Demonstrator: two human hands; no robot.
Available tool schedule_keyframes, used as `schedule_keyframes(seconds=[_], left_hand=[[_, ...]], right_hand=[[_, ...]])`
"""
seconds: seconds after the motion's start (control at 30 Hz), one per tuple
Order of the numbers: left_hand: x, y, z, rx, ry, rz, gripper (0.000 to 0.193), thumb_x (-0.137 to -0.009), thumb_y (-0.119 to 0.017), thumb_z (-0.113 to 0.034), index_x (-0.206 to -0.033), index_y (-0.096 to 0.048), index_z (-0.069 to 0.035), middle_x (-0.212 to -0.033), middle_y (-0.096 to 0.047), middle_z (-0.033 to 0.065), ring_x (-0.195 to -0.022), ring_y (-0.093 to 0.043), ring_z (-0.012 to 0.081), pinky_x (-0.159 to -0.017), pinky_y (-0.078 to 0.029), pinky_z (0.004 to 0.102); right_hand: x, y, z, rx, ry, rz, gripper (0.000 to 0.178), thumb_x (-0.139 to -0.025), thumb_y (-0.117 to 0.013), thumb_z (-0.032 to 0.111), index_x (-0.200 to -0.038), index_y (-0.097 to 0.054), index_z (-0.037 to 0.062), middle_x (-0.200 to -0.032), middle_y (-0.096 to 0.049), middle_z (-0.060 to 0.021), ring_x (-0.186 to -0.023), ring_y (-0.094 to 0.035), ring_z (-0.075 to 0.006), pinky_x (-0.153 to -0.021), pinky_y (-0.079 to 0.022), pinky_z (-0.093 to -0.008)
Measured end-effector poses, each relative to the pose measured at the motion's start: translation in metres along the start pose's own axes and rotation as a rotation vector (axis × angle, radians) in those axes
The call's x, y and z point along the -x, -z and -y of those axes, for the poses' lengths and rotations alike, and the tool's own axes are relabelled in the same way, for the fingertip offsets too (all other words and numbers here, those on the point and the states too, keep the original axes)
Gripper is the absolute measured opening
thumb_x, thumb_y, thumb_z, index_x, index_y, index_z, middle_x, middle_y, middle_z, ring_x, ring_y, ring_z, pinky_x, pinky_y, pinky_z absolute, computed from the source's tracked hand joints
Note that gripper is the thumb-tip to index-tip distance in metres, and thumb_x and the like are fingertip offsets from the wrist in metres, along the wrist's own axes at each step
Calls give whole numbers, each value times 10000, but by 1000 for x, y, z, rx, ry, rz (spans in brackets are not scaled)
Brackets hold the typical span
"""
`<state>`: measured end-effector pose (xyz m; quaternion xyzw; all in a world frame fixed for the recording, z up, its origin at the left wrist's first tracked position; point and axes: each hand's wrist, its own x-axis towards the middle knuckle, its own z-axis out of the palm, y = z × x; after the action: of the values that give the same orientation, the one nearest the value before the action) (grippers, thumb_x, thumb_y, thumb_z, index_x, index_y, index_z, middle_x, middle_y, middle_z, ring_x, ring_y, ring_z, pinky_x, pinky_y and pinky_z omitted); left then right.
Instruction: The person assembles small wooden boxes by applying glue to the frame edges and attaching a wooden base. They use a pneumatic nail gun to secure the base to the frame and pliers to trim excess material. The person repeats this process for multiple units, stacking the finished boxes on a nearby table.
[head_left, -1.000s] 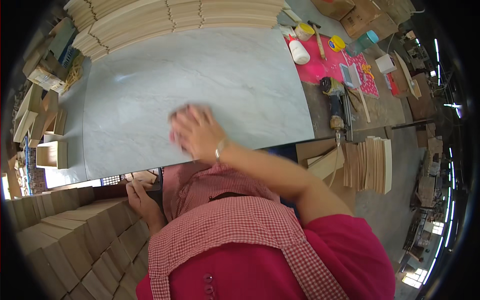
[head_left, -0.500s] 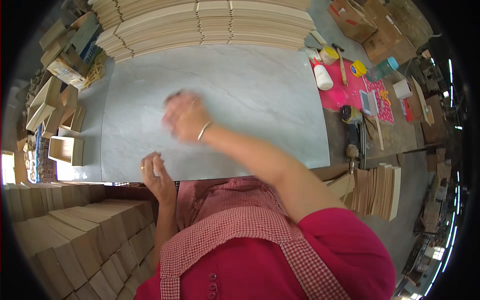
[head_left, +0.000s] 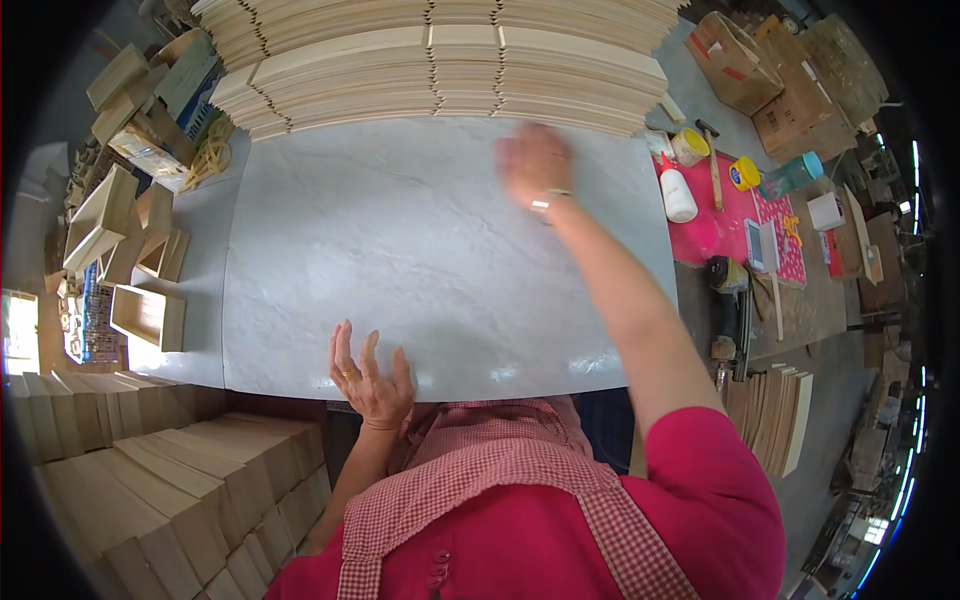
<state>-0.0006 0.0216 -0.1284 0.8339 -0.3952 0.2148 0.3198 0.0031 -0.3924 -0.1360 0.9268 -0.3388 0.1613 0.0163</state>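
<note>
A pale grey marble-patterned tabletop (head_left: 430,260) lies in front of me. Over its near edge is my left hand (head_left: 375,385), fingers spread and nothing in them, with a ring on one finger. My right hand (head_left: 537,168) reaches to the far part of the top, close to a tall stack of thin wooden boards (head_left: 450,80). Motion smears its fingers, so whether it holds anything does not show. A bracelet (head_left: 548,200) circles that wrist.
Right of the top, a pink mat (head_left: 700,225) carries a white glue bottle (head_left: 677,195), a hammer (head_left: 716,175) and yellow-lidded tubs. A nail gun (head_left: 735,310) lies nearer. Wooden boxes (head_left: 148,315) stand at left; stacked wood pieces (head_left: 180,480) fill the lower left.
My right hand has swept from the middle left of the tabletop to its far right part. My left hand has shifted right and spread its fingers. The view has tilted slightly.
</note>
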Motion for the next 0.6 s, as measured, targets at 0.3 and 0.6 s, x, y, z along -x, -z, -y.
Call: schedule_keyframes(seconds=[0.3,0.6], left_hand=[[4,6,14,19,32,-25,464,-883,-668,-143,-1297,-541,23,-1522,-400,326,-1392,-412,469,-1122,-310,561],[1,7,4,-16,59,9,460,-856,-697,-161,-1269,-580,3,-1501,-444,308,-1338,-475,474,-1063,-388,538]], right_hand=[[93,-13,305,-667,778,-56,402,-987,-537,437,-1208,-708,148,-1380,-617,-115,-1340,-506,-326,-1160,-341,-497],[-11,-5,-10,-24,273,-153,538,-1029,-481,343,-1416,-500,-30,-1301,-606,-178,-1260,-533,-388,-1104,-388,-509]])
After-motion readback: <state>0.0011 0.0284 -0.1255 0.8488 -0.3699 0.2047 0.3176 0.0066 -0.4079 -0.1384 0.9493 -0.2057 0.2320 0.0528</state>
